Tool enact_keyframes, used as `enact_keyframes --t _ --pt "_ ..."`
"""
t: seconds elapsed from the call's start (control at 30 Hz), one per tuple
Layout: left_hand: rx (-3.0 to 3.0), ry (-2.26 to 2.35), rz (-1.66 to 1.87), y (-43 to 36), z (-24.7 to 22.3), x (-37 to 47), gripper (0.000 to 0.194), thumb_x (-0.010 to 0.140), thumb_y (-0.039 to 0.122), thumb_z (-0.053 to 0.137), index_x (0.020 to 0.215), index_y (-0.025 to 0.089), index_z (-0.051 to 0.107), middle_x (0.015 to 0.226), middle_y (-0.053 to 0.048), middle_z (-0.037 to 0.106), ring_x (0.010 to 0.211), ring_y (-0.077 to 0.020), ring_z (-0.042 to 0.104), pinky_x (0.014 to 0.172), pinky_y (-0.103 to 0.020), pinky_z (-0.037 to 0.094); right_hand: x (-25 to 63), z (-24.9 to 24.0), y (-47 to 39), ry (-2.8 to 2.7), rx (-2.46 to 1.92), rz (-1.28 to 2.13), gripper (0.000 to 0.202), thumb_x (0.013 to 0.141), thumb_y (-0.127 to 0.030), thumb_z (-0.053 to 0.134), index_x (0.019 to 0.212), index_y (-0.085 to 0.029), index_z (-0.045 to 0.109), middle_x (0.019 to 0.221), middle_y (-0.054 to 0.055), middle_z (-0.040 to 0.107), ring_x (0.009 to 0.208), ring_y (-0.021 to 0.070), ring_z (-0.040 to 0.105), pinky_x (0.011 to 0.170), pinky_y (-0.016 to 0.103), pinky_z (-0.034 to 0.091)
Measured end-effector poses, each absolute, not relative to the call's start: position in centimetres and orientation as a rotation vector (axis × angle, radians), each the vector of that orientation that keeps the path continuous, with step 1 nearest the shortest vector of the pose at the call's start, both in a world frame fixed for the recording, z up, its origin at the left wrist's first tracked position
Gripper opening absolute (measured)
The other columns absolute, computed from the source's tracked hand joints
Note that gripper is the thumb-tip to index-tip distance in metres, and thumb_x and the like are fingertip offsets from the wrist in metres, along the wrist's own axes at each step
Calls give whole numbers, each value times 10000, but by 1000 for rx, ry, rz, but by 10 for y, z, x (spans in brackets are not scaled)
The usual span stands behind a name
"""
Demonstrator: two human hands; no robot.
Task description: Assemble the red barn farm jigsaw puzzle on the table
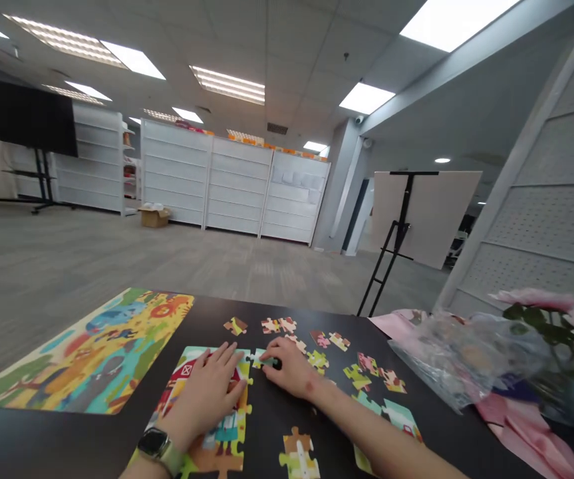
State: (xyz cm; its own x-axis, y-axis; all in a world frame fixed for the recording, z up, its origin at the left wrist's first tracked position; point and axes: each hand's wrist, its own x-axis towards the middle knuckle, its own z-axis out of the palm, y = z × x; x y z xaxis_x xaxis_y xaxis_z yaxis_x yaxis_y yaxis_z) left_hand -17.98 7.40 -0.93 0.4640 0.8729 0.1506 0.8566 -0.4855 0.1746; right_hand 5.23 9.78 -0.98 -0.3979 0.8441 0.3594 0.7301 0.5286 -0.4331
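Note:
On the dark table lies a partly joined jigsaw puzzle (231, 432) with a red barn on it. My left hand (211, 382) rests on this section, its fingers stretched out, with a watch on the wrist. Beside its upper right edge, my right hand (287, 366) pinches a pale green puzzle piece (259, 358), which touches or nearly touches the joined part; I cannot tell whether they interlock. Loose puzzle pieces (359, 377) lie scattered beyond and right of my right hand. Two joined-looking pieces (300, 456) sit nearer me. My right forearm partly hides another section (401, 419).
A finished animal picture puzzle (112, 352) lies at the table's left. Clear plastic bags (459, 352), pink cloth (531, 426) and a vase of pink flowers (566, 326) crowd the right side. Beyond the table stand an easel board (426, 213), white shelves (239, 186) and a cardboard box (154, 216).

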Motion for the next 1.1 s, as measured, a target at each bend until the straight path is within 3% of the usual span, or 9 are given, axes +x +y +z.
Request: enact_keyframes --t 0.2,0.43,0.63,0.83,1.0,1.1 --pt "2597 1539 334 77 -10 -179 548 968 422 435 1453 191 539 1565 -110 441 1464 -319 381 1191 -578 276 52 -9 94 -2266 -1220 297 249 809 -152 703 1031 -237 778 1104 50 694 1007 191 659 942 300 508" --pt "2638 1532 284 76 -9 -177 483 977 393 417 1442 362 542 1567 -48 454 1465 -325 377 1165 -591 289 49 -1 100 -2371 -1158 319 223 833 -179 677 1002 -257 799 1077 57 722 1026 229 659 972 354 506" --pt "2648 1561 254 78 -13 -176 491 975 375 405 1445 343 543 1576 -46 442 1471 -307 370 1171 -561 289 103 16 93 -2145 -1264 293 516 862 -69 505 1326 -257 629 1364 62 635 1261 202 580 1108 366 433" --pt "2664 1582 200 87 -19 -182 501 972 392 398 1445 319 547 1576 -61 440 1469 -312 373 1168 -557 302 241 13 53 -1688 -1602 209 391 836 -173 442 1135 -192 693 1141 100 736 1040 234 695 961 415 536" --pt "2682 1580 238 92 -30 -191 508 963 410 400 1434 309 563 1568 -66 449 1462 -321 385 1156 -568 330 325 -12 -23 -1376 -1783 137 357 845 -374 469 1031 -189 710 1095 114 760 1049 284 703 973 462 518" --pt "2696 1564 297 97 -45 -199 504 959 451 397 1415 340 580 1563 -37 454 1454 -318 399 1154 -569 344 341 -23 -55 -1311 -1811 172 349 838 -437 509 973 -196 724 1027 100 779 1003 283 723 913 430 552"
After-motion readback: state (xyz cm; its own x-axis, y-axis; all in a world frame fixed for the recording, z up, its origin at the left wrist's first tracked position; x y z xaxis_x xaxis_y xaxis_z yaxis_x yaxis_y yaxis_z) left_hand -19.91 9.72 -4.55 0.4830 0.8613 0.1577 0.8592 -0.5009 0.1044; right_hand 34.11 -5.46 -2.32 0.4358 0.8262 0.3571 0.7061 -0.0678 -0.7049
